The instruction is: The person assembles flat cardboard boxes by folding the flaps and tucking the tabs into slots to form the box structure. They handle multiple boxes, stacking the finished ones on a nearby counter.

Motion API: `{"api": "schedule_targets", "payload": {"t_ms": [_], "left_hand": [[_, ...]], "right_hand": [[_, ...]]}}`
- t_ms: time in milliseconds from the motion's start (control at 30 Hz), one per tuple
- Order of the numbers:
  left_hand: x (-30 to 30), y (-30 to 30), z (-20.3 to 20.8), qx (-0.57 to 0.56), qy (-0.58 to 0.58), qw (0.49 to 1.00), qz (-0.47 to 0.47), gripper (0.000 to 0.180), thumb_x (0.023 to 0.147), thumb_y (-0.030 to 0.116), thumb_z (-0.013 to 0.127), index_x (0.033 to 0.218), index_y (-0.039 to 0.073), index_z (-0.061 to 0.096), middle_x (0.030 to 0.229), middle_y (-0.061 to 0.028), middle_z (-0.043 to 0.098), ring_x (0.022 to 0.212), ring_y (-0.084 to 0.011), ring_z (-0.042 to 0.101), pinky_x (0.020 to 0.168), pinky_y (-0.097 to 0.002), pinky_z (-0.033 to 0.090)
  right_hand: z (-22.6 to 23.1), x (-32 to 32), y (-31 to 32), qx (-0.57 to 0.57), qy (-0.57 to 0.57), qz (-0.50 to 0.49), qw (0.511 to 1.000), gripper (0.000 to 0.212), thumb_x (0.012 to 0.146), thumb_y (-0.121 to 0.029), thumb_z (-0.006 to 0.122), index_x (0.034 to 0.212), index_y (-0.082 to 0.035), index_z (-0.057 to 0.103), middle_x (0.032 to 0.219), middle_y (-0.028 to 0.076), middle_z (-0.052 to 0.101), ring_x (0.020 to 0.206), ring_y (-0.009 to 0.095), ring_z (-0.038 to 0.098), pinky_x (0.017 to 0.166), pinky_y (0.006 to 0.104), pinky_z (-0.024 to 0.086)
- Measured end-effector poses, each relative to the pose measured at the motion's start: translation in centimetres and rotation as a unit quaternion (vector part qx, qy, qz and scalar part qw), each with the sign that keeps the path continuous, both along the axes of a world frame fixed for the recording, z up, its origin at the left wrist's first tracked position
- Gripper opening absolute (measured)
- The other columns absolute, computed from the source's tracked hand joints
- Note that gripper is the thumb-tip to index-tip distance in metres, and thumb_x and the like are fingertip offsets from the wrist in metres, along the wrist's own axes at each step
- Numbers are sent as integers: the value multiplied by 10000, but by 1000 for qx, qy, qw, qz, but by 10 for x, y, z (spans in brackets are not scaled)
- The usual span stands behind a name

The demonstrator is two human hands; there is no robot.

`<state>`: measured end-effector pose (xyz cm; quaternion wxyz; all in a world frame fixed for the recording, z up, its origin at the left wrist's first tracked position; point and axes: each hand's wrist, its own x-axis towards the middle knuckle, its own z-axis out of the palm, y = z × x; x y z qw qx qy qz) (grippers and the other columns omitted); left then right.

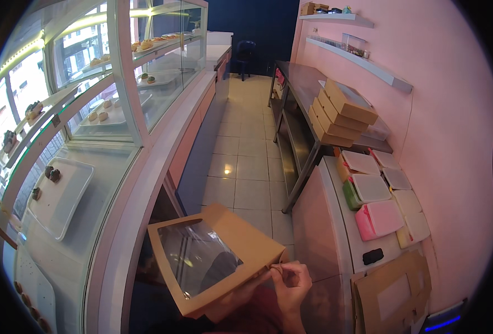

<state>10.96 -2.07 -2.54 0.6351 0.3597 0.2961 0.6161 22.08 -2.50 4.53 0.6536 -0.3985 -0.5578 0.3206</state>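
Observation:
A brown cardboard box (260, 239) with a clear film window (199, 256) in its lid is tilted up in front of me, above the floor. At its near right corner my right hand (292, 284) is closed in a pinch, thumb and fingers on a small cardboard flap of the box. My left hand cannot be made out; the box covers the place below and behind it.
To the left stands a glass display case (140, 72) with pastries on trays (82, 192). Rightward are stacked brown boxes (341, 111), lidded plastic tubs (380, 217), a small black object (373, 256) and flattened cardboard boxes (368, 295). A tiled aisle (246, 145) runs ahead.

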Motion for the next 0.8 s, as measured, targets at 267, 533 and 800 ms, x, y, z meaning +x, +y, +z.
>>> {"api": "schedule_targets", "payload": {"t_ms": [267, 533, 800], "left_hand": [[-15, 5, 17, 41, -35, 998, -38, 175, 875, 59, 691, 1039, 38, 632, 931, 23, 595, 840, -50, 534, 729, -225, 446], [-13, 1, -1, -2, -88, 996, 6, 184, 883, 89, 687, 1048, 32, 631, 954, 5, 612, 903, -77, 562, 762, -246, 477], [-21, 1, -26, -46, 41, 997, -52, 295, 1004, 213, 511, 1240, 38, 533, 1147, -69, 574, 1085, -149, 534, 935, -317, 444]], "right_hand": [[5, 7, -2, 20, -96, 8, 995, 118, 773, 55, 730, 843, 8, 647, 890, 97, 655, 817, 151, 630, 739, 262, 496], [-5, 7, -2, 47, -91, 52, 993, 135, 775, 18, 742, 885, -13, 669, 875, 90, 665, 817, 208, 648, 732, 286, 511], [-5, 4, -4, 89, -215, 7, 973, 295, 795, -28, 741, 1060, -43, 612, 1301, 244, 481, 1107, 282, 564, 872, 331, 479]]}}
